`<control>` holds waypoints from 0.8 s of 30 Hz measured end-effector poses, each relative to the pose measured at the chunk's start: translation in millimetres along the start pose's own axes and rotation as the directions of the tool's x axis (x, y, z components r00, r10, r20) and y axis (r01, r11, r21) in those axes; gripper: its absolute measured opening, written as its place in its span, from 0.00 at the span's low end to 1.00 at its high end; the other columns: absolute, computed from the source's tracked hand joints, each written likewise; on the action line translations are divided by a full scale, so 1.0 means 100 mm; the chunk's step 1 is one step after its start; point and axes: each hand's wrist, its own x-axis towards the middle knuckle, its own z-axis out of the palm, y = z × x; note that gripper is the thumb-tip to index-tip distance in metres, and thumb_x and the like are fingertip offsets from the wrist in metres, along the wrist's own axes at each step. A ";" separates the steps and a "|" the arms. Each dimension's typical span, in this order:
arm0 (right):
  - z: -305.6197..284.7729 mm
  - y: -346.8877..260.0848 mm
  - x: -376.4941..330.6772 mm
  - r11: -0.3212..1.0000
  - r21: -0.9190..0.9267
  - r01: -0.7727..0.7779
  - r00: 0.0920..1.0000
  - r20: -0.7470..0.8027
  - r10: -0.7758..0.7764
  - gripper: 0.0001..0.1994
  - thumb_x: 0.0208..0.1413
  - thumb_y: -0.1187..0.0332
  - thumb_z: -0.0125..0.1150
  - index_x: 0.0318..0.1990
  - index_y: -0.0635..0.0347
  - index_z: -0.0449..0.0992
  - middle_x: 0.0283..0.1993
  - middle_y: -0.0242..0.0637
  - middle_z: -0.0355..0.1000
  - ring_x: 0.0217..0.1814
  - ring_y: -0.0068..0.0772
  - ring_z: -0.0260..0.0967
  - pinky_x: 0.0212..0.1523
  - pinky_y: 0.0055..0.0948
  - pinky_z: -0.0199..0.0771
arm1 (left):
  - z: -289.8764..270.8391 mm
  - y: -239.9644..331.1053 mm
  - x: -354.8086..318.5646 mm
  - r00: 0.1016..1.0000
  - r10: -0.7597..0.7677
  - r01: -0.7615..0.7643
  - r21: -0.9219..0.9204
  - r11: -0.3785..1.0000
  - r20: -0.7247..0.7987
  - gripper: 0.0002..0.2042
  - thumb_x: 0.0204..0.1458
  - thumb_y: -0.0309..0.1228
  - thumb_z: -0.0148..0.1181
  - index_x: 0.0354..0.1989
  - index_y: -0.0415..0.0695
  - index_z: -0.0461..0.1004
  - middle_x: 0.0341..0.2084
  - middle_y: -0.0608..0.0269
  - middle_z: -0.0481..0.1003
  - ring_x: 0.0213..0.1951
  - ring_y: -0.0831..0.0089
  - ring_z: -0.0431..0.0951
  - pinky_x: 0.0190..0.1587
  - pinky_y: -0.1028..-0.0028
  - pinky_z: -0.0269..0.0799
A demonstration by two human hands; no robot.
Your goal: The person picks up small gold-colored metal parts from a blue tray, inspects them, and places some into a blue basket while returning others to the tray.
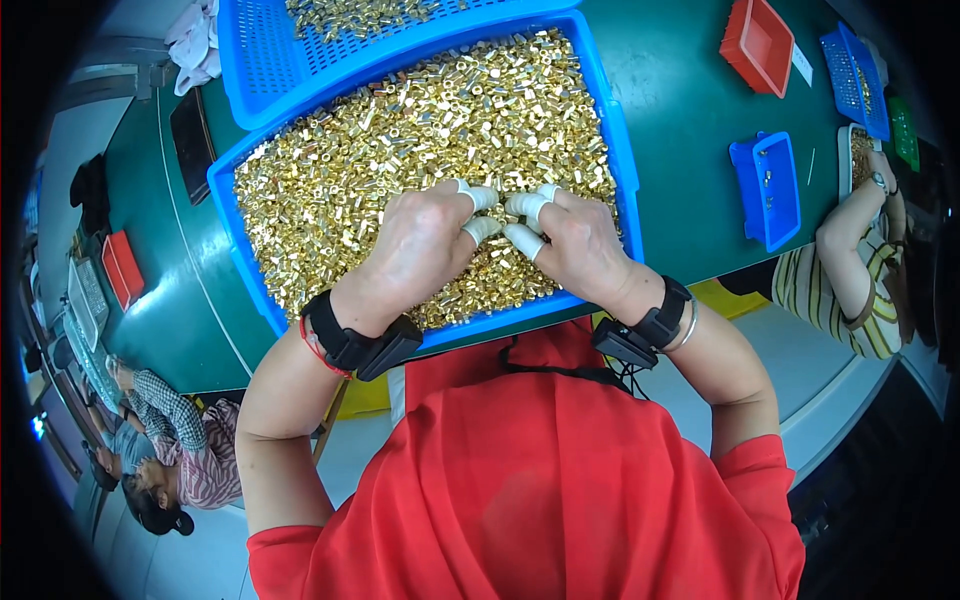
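Observation:
A large blue tray (625, 165) in front of me is heaped with small gold-coloured metal fittings (420, 120), many of them short and hollow. My left hand (418, 238) and my right hand (585, 245) meet over the right half of the heap, fingertips almost touching. White covers wrap the thumbs and forefingers of both. On each hand the fingers are curled in and the thumb and forefinger face the other hand. Gold fittings show between the fingertips, but what either hand pinches is too small to make out.
Behind the tray sits a perforated blue basket (265, 70) with more fittings. The green table (670, 90) also carries a red bin (757, 45), a small blue bin (770, 190) and, at left, a red box (122, 268). Other people (190, 460) sit at both sides.

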 end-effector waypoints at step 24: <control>-0.01 -0.45 0.08 0.901 0.424 0.092 0.981 -0.194 -0.009 0.12 0.45 0.76 0.69 0.39 0.60 0.77 0.37 0.37 0.73 0.33 0.27 0.70 0.31 0.24 0.71 | -0.30 -0.04 -0.35 0.971 -0.103 0.237 -0.905 0.353 0.214 0.12 0.56 0.17 0.52 0.49 0.37 0.68 0.38 0.57 0.76 0.38 0.72 0.79 0.40 0.75 0.76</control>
